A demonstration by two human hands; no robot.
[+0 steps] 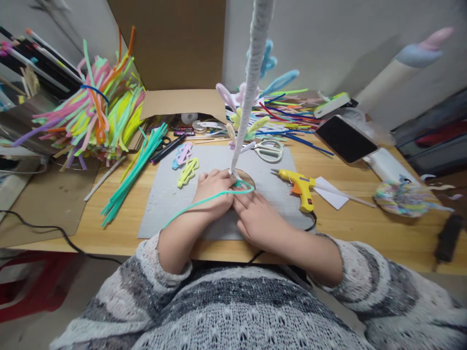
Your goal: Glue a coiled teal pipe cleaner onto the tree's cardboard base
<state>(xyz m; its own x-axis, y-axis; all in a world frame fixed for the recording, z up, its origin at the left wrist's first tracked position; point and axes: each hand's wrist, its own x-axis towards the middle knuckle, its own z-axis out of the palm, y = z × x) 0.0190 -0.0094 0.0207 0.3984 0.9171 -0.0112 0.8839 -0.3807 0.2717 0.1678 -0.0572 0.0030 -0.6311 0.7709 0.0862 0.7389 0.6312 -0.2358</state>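
Two bare hands are meeting at the foot of a white-wrapped post, which is rising from a round base disc on a grey cutting mat. One teal chenille stem is looping at this foot, and its free tail is running back across the left wrist. Fingers of the left hand and right hand are lying close together at the loop; whether either is pinching the stem cannot be told, because the hands are covering the contact.

Caution, loop: the tail is lying over the wrist, so lifting the left arm would likely be dragging the loop out of place. Caution, post: it is standing tall on a small disc, so uneven palm pressure or a sideways knock could be tipping it.

Caution, glue gun: a yellow hot glue gun is lying to the right, its nozzle pointing toward the post. Its temperature is not showing; if it is heating, a rightward reach may be risking a burn. Its black cord is passing near the right forearm, and a snag could be pulling the gun across the mat.
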